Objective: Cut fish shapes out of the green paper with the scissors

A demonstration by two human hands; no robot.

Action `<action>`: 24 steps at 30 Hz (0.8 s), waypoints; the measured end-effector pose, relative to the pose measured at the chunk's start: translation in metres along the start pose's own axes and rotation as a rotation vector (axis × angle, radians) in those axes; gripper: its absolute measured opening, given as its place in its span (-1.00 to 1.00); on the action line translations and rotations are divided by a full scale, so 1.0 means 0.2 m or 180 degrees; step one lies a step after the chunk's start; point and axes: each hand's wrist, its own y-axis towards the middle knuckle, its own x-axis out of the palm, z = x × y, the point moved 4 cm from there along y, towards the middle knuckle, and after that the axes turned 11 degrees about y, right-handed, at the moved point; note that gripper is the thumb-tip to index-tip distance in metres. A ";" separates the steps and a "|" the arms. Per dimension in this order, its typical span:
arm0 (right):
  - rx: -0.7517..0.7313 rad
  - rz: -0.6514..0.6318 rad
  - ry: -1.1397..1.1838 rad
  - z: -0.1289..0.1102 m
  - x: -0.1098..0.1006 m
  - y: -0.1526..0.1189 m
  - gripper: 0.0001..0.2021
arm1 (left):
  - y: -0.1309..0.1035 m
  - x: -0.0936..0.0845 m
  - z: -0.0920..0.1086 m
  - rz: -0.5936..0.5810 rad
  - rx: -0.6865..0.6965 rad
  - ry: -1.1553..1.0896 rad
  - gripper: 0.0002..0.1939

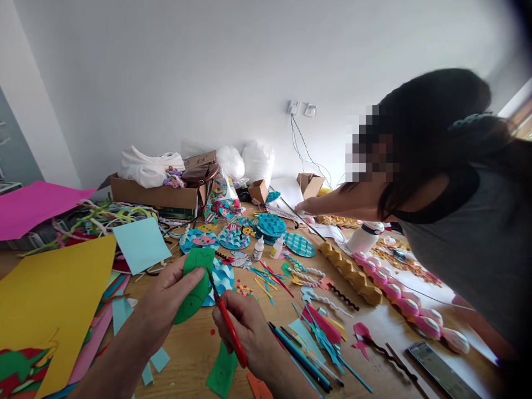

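Note:
My left hand point(178, 288) pinches a green piece of paper point(192, 303) with a drawn outline on it, thumb on top. In my right hand point(245, 327) is a pair of scissors point(230, 327) with red handles. Their dark blades meet the right edge of the green paper; whether they are parted I cannot tell. Below them, a second green paper piece point(222, 372) lies on the table, partly under my right hand. Blue patterned paper discs point(222, 277) lie just behind the green paper.
Two small glue bottles point(258, 249) stand mid-table. Pens point(303, 360) and paper strips lie right of my hand, a phone point(443, 368) further right. Yellow paper point(54, 299) covers the left. At the right, another person point(461, 233) leans over, reaching across the table.

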 end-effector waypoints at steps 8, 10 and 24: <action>-0.0058 0.0085 -0.0311 0.00 -0.01 -0.01 -0.65 | 0.02 -0.02 -0.01 -0.0177 0.0166 0.0183 -0.74; -0.0084 0.0083 -0.0327 0.01 -0.01 -0.01 -0.64 | 0.02 -0.02 -0.01 -0.0211 0.0169 0.0174 -0.73; -0.0147 0.0048 -0.0383 -0.02 -0.01 -0.02 -0.59 | -0.02 0.02 0.01 -0.0224 -0.0057 -0.0194 -0.68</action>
